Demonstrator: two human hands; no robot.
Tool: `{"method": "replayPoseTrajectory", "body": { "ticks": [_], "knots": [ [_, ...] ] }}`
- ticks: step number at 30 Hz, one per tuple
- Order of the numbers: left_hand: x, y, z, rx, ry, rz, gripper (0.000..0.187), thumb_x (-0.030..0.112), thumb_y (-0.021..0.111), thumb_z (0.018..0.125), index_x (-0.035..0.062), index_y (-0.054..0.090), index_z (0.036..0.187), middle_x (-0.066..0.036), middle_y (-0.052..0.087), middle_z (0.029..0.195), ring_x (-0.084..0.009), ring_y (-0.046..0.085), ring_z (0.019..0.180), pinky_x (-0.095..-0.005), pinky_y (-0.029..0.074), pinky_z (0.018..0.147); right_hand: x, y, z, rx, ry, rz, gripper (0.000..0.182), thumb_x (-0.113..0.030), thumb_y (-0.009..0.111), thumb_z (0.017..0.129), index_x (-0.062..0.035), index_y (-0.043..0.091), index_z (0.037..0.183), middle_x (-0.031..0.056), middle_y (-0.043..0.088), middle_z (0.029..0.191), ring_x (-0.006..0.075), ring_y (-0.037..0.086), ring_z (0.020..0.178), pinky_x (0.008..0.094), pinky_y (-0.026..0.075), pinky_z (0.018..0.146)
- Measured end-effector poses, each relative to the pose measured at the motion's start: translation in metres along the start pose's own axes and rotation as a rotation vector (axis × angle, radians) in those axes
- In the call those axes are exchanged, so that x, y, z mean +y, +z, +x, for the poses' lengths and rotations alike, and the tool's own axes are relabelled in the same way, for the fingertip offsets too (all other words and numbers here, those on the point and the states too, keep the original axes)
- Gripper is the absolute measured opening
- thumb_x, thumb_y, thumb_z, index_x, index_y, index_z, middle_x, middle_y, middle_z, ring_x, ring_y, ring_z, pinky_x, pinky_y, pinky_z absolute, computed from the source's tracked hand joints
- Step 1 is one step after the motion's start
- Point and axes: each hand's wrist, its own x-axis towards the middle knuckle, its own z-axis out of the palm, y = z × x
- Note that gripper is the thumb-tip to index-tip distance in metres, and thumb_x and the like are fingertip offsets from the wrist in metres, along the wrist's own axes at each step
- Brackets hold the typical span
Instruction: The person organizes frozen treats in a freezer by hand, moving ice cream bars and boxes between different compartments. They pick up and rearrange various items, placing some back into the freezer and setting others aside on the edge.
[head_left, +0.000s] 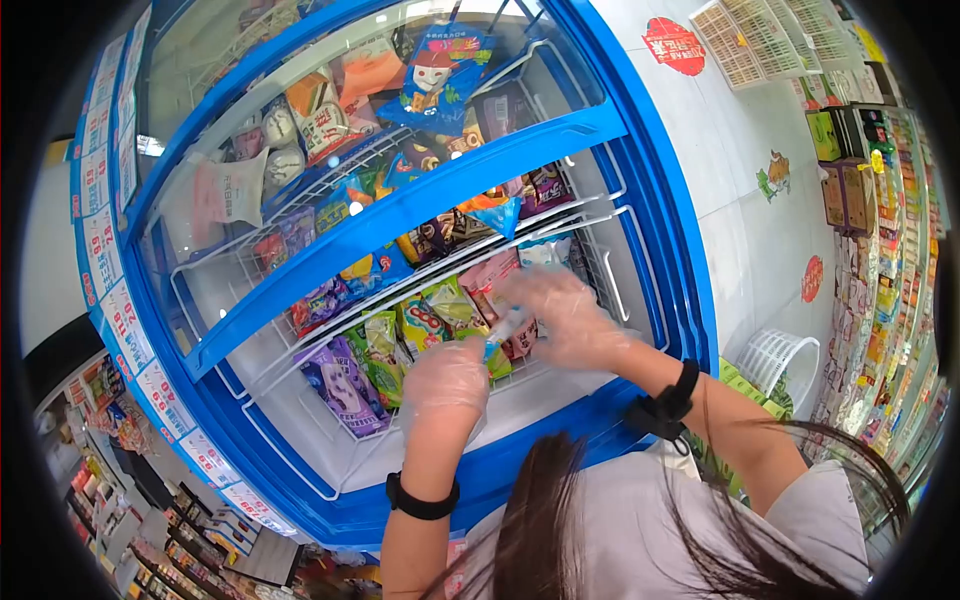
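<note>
My left hand [446, 382], in a clear plastic glove, is closed at the front of the freezer's wire basket. A small blue-and-white packet [504, 332] sticks out from its fingers toward my other hand. My right hand [570, 312], gloved too, reaches over the basket's right part, its fingers smeared by motion. Below and around the hands stand upright ice-cream packs: a purple pack [343, 388] at the left, green packs [382, 352] beside it and pink packs [492, 278] near my right hand. A light blue pack [546, 252] lies just beyond the right hand.
The blue-framed chest freezer [690, 250] surrounds the baskets. A sliding glass lid with a blue edge bar [420, 220] covers its far half, over more bagged frozen goods. Price labels [150, 385] line the left side. A white plastic basket [785, 360] and stocked shelves [890, 290] stand at the right.
</note>
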Motion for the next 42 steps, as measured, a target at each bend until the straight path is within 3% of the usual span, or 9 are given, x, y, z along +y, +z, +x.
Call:
{"method": "replayPoseTrajectory", "body": {
  "ticks": [1,4,10,14,15,18,31,40,42],
  "knots": [
    [0.003,0.0,0.003,0.002,0.011,0.006,0.019,0.012,0.05,0.087,0.0096,0.062,0.101,-0.019,0.067,0.088,-0.0379,0.065,0.085,-0.0489,0.051,0.072,-0.005,-0.015,-0.002,-0.199,-0.331,-0.045,0.056,-0.014,0.068,0.073,-0.0038,0.054,0.126,0.0205,0.064,0.108,0.04,0.057,0.111,0.044,0.042,0.1],
    [0.014,0.006,0.019,0.005,0.245,0.055,0.019,0.013,0.05,0.087,0.0115,0.063,0.101,-0.018,0.067,0.086,-0.0366,0.066,0.082,-0.0477,0.052,0.072,0.0,-0.02,-0.012,-0.641,-0.016,0.22,0.054,-0.017,0.07,0.075,-0.0091,0.057,0.126,0.0215,0.065,0.108,0.0379,0.06,0.106,0.0452,0.045,0.096],
    [0.05,0.028,0.047,0.737,0.44,-0.26,0.03,0.007,0.061,0.079,-0.0002,0.056,0.108,-0.023,0.057,0.115,-0.0399,0.058,0.101,-0.0468,0.049,0.085,0.035,0.01,-0.012,-0.531,0.815,0.494,0.036,-0.021,0.064,0.081,0.0021,0.064,0.109,0.0212,0.067,0.101,0.0339,0.066,0.093,0.0415,0.051,0.082],
    [0.048,0.087,0.067,0.531,0.437,-0.088,0.025,0.007,0.057,0.082,-0.0013,0.052,0.106,-0.024,0.051,0.122,-0.0408,0.052,0.114,-0.047,0.045,0.094,0.059,0.043,-0.003,-0.415,1.144,0.463,0.027,-0.012,0.06,0.079,0.0052,0.067,0.098,0.0231,0.067,0.102,0.0313,0.068,0.091,0.0413,0.053,0.078],
    [0.051,0.087,0.067,0.311,0.361,-0.045,0.033,0.009,0.055,0.084,0.0001,0.054,0.116,-0.022,0.049,0.132,-0.0387,0.047,0.123,-0.0471,0.042,0.099,0.078,0.059,-0.013,-0.581,0.684,0.145,0.024,-0.012,0.059,0.079,0.0039,0.069,0.093,0.0286,0.065,0.103,0.0321,0.069,0.091,0.0428,0.054,0.077],
    [0.044,0.124,0.076,0.324,0.387,0.142,0.043,0.014,0.053,0.087,0.0013,0.052,0.128,-0.02,0.044,0.14,-0.0371,0.041,0.131,-0.0478,0.038,0.103,0.054,0.039,0.008,-0.832,0.402,-0.17,0.023,-0.013,0.06,0.078,0.0043,0.069,0.091,0.0336,0.061,0.105,0.0366,0.067,0.094,0.045,0.054,0.079],
    [0.033,0.137,0.1,0.41,0.452,0.045,0.062,0.022,0.065,0.083,-0.0054,0.043,0.134,-0.027,0.038,0.143,-0.0443,0.036,0.133,-0.0517,0.031,0.109,0.082,0.086,-0.027,-0.151,0.574,0.567,0.018,-0.008,0.057,0.083,0.0029,0.063,0.096,0.0249,0.062,0.109,0.037,0.061,0.104,0.0402,0.05,0.085],
    [0.033,0.143,0.101,0.349,0.365,0.14,0.063,0.021,0.058,0.084,-0.0045,0.04,0.139,-0.026,0.035,0.147,-0.0387,0.032,0.138,-0.0491,0.026,0.114,0.056,0.073,-0.014,-0.296,0.686,0.169,0.048,-0.03,0.039,0.096,0.002,0.047,0.13,0.0313,0.05,0.128,0.0435,0.05,0.119,0.045,0.038,0.105],
    [0.034,0.138,0.098,0.274,0.331,0.168,0.064,0.023,0.056,0.085,-0.004,0.039,0.141,-0.025,0.033,0.149,-0.0371,0.031,0.139,-0.0479,0.023,0.115,0.054,0.059,-0.004,-0.513,0.524,0.031,0.042,-0.033,0.035,0.098,0.0017,0.052,0.114,0.0277,0.053,0.124,0.0454,0.05,0.118,0.0483,0.038,0.103]
  ]
}}
